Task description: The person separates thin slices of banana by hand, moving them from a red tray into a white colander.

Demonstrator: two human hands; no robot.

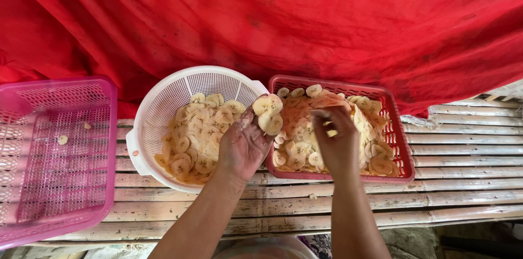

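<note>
Banana slices [268, 113], pale yellow rounds, sit bunched in the left hand [243, 144], which is cupped loosely around them, palm up, fingers curled under the stack, held right over the gap where the two middle containers meet. Right hand [336, 142] is just beside it, across the slices, fingers bent down and pinched narrow on a slice or two at the tips; exact count in that pinch cannot be told. Under and past the right hand is a red basket [401, 140], rectangular, slotted walls, heaped with more slices [376, 128]. Under and outward of the left hand is a white round colander [158, 106] with handle tabs, roughly half full of slices [199, 139], its rim touching the red basket. Well off to the outer side of the left hand sits a pink basket [103, 144], rectangular, mesh floor, only a couple of stray slices [63, 139] in it. All three containers rest on a slatted bench [463, 172] of pale bamboo strips that runs under both forearms. Beyond the fingertips a red cloth [305, 19] hangs as backdrop, wrinkled, with dark smudges, draping down behind the containers.
</note>
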